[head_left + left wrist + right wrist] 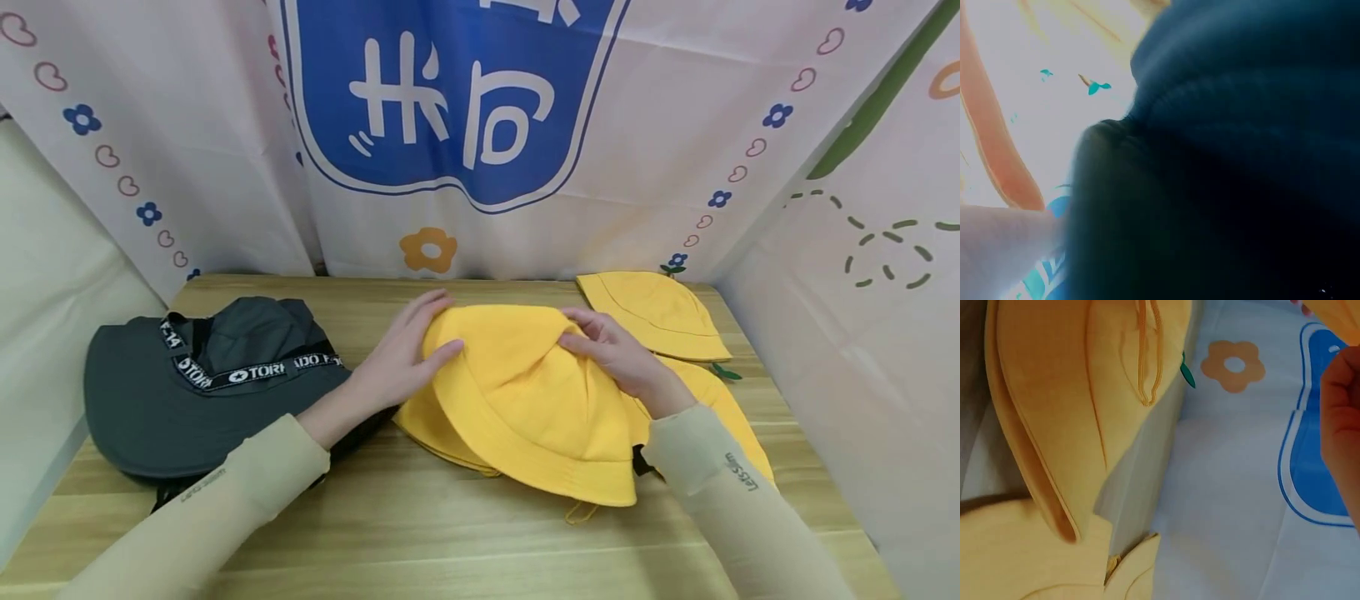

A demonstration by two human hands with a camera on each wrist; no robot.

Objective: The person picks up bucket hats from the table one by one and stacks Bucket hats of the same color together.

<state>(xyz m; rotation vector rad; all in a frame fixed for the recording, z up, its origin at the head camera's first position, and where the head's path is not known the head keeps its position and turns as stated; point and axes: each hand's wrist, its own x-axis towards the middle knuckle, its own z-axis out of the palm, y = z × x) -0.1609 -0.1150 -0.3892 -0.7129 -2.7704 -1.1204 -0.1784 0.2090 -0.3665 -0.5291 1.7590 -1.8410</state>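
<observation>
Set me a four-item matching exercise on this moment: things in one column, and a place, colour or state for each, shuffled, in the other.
Things
1. Dark hat
2. Creased yellow hat
3. Blue emblem
4. Sleeves

Places, colours and states
A. On the white cloth behind the table
B. Pale, round both forearms
C. Gripped by the left hand and the right hand
D. At the left of the table, with a lettered band

Right pairs: 1-D, 2-C, 3-A, 4-B.
</observation>
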